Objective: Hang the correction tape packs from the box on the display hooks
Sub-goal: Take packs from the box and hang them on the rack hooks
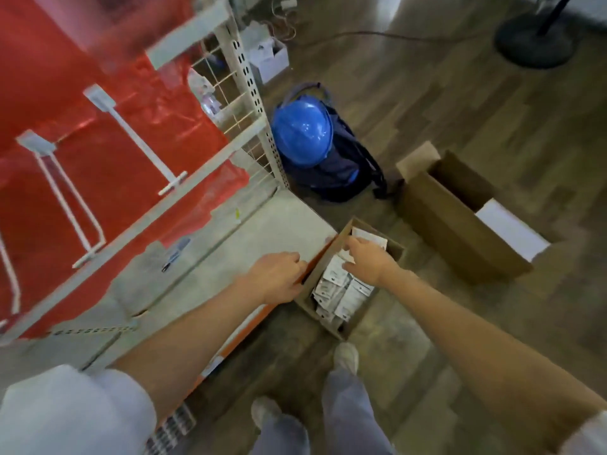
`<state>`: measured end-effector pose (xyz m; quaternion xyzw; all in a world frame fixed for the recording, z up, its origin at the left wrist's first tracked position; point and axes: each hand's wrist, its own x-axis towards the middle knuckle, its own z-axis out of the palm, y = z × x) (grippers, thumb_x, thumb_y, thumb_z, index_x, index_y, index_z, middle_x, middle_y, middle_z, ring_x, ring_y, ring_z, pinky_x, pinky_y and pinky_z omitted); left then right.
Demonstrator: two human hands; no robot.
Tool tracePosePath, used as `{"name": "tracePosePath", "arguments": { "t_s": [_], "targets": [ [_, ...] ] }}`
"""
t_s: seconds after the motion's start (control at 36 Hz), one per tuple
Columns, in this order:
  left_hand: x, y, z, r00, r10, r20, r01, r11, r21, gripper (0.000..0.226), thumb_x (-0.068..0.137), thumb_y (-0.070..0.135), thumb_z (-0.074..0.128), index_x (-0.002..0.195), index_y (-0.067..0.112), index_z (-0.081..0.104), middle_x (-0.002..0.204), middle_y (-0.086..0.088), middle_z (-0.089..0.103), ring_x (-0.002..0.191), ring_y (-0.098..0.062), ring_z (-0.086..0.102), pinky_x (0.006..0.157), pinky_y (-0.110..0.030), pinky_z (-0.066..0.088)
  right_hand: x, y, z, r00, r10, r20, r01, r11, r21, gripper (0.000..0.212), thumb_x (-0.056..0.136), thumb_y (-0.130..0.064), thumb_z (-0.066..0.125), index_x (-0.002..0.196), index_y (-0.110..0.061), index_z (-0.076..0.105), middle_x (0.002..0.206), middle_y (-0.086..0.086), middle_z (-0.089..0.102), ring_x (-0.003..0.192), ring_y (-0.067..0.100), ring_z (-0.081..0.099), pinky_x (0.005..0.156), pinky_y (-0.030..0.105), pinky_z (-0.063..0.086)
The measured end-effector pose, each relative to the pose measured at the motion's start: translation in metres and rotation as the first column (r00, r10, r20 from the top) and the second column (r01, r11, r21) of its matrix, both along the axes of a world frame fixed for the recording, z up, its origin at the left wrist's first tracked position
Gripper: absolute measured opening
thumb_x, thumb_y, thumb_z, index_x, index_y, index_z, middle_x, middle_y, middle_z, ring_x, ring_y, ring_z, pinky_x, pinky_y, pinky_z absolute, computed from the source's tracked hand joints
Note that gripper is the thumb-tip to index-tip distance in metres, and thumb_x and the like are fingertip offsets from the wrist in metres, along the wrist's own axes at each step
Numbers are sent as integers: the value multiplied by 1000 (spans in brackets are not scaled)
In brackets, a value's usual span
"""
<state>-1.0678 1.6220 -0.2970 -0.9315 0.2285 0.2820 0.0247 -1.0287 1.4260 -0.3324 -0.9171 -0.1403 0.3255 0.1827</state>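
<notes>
Two cardboard boxes sit on the wood-look floor (pixel 443 93) beside the grey base shelf (pixel 203 257) of a display rack with white display hooks (pixel 144 142) on red backing. Blue hard hat (pixel 303 131) rests on a backpack (pixel 341 172) nearby. Small box (pixel 348 326) holds the correction tape packs (pixel 341 290). Left hand (pixel 279 277) grips the box's near wall; right hand (pixel 368 261) is down inside, fingers curled pinching a pack. The bigger box (pixel 460 231) stands well apart.
</notes>
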Motion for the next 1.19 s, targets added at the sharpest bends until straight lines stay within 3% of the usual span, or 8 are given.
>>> {"name": "tracePosePath", "arguments": {
  "t_s": [0.19, 0.47, 0.64, 0.81, 1.0, 1.06, 1.11, 1.19],
  "targets": [
    [6, -19, -81, 993, 82, -91, -88, 994, -63, 33, 94, 29, 46, 121, 11, 52, 119, -10, 54, 107, -28, 56, 79, -36, 50, -13, -26, -72, 960, -235, -150, 234, 972, -28, 43, 96, -22, 53, 135, -10, 39, 135, 10, 50, 120, 28, 52, 96, 36, 44],
    [35, -37, -241, 961, 181, -207, -204, 975, -94, 34, 95, 30, 48, 123, 11, 51, 124, -9, 52, 111, -28, 55, 85, -39, 50, -28, -30, -235, 778, -516, -359, 539, 841, -41, 33, 90, -20, 61, 119, -11, 48, 122, 13, 58, 113, 31, 57, 97, 45, 46],
    [43, -44, -328, 938, 271, -215, -297, 950, -96, 30, 94, 25, 46, 118, 8, 53, 116, -10, 56, 100, -27, 59, 78, -41, 54, -18, -30, -313, 670, -634, -386, 653, 751, -98, 39, 93, -20, 59, 128, -9, 46, 127, 13, 57, 114, 29, 56, 93, 35, 49],
    [56, -63, -410, 868, 385, -314, -442, 887, -134, 33, 94, 26, 51, 120, 7, 56, 117, -10, 61, 102, -27, 59, 82, -39, 52, -8, -42, -384, 636, -678, -369, 687, 715, -129, 41, 96, -20, 55, 133, -6, 42, 132, 16, 53, 114, 30, 55, 85, 34, 48],
    [89, -92, -491, 639, 590, -493, -731, 666, -150, 35, 95, 26, 53, 125, 8, 53, 117, -6, 59, 103, -24, 58, 85, -32, 49, 24, -62, -446, 644, -721, -256, 711, 688, -146, 39, 95, -19, 56, 129, -3, 44, 126, 15, 55, 110, 31, 57, 86, 35, 47],
    [99, -101, -513, 590, 627, -508, -778, 609, -153, 16, 95, 24, 51, 100, 10, 57, 93, -2, 55, 92, -22, 54, 79, -29, 43, 37, -67, -461, 620, -753, -220, 739, 655, -160, 38, 95, -15, 52, 129, -2, 42, 126, 17, 52, 107, 32, 57, 84, 35, 48],
    [108, -111, -531, 495, 675, -548, -853, 497, -159, 22, 95, 24, 49, 80, 9, 52, 79, -4, 52, 83, -25, 52, 74, -30, 41, 50, -66, -474, 588, -781, -210, 766, 621, -163, 45, 95, -16, 51, 135, 0, 38, 133, 18, 46, 115, 31, 51, 86, 33, 43],
    [122, -124, -553, 263, 715, -648, -963, 232, -134, 46, 96, 37, 49, 115, -3, 58, 112, -16, 63, 105, -32, 60, 90, -36, 51, 68, -59, -487, 458, -853, -249, 857, 498, -132, 59, 93, -18, 56, 141, 0, 27, 144, 19, 30, 126, 33, 41, 99, 36, 39]
  ]
}}
